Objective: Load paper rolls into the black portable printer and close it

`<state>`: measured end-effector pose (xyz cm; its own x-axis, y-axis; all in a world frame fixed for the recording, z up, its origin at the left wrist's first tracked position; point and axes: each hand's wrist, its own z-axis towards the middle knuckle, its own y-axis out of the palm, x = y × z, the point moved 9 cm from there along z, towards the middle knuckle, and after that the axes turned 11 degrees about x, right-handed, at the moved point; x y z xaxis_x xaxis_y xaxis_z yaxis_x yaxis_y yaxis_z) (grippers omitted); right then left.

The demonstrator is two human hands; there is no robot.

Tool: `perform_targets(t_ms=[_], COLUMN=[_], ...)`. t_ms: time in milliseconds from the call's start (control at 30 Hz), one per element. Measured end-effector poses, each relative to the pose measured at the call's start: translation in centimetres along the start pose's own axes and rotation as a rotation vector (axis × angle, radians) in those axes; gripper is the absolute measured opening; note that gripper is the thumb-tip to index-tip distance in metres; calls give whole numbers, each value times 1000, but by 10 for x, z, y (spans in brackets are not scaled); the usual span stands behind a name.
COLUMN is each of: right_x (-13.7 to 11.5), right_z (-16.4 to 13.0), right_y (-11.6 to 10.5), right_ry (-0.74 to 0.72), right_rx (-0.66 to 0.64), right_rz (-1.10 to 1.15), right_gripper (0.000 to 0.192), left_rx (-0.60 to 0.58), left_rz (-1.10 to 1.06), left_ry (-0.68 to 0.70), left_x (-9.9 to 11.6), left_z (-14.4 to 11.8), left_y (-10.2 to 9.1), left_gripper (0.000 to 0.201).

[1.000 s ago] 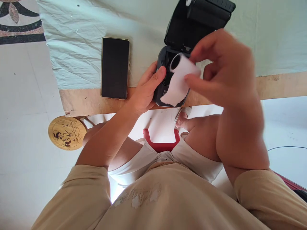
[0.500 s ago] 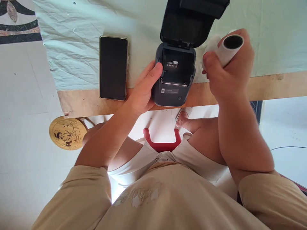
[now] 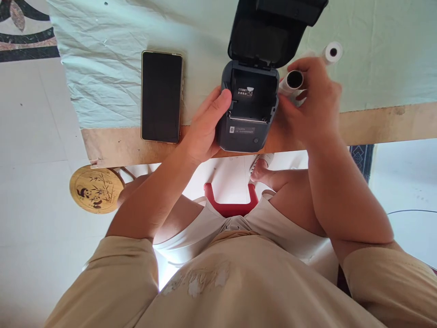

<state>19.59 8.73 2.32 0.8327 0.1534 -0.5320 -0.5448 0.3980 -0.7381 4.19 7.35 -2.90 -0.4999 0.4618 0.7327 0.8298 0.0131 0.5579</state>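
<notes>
A small dark label printer (image 3: 249,109) stands at the table's front edge with its lid (image 3: 266,34) swung up and its compartment bare inside. My left hand (image 3: 208,120) grips the printer's left side, thumb on the upper rim. Just right of the printer, my right hand (image 3: 316,100) has thumb and fingers around a white roll (image 3: 288,88), whose wide hollow core faces up. Whether this roll touches the table is hard to see. A second white roll (image 3: 337,53), with a narrow core, stands on the cloth beyond my right hand.
A phone (image 3: 161,96) with a dark screen lies left of the printer. Pale green cloth (image 3: 109,68) covers the table, leaving a bare wooden front edge (image 3: 382,120). Below are a round wooden stool (image 3: 97,189) and a red frame (image 3: 232,209) between my legs.
My right hand has moved left and down with the wide-core roll, close to the printer. The narrow-core roll has come into view behind it. My left hand and the printer stay put.
</notes>
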Motion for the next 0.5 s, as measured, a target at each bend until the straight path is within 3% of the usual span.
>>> perform_targets(t_ms=[133, 300, 333, 433, 500], right_x=[-4, -3, 3, 28, 39], right_z=[0, 5, 7, 19, 23], right_y=[-9, -61, -59, -29, -15], right_ry=[2, -127, -117, -9, 40], right_rx=[17, 498, 500, 286, 215], right_rz=[59, 104, 89, 14, -26], right_gripper=[50, 46, 48, 52, 48], left_rx=[-9, -28, -32, -24, 1], left_rz=[-1, 8, 19, 33, 30], left_ry=[-5, -60, -64, -53, -50], left_x=[0, -2, -2, 0, 0], left_z=[1, -2, -2, -2, -1], left_y=[1, 4, 6, 7, 6], left_gripper=[33, 33, 32, 32, 31])
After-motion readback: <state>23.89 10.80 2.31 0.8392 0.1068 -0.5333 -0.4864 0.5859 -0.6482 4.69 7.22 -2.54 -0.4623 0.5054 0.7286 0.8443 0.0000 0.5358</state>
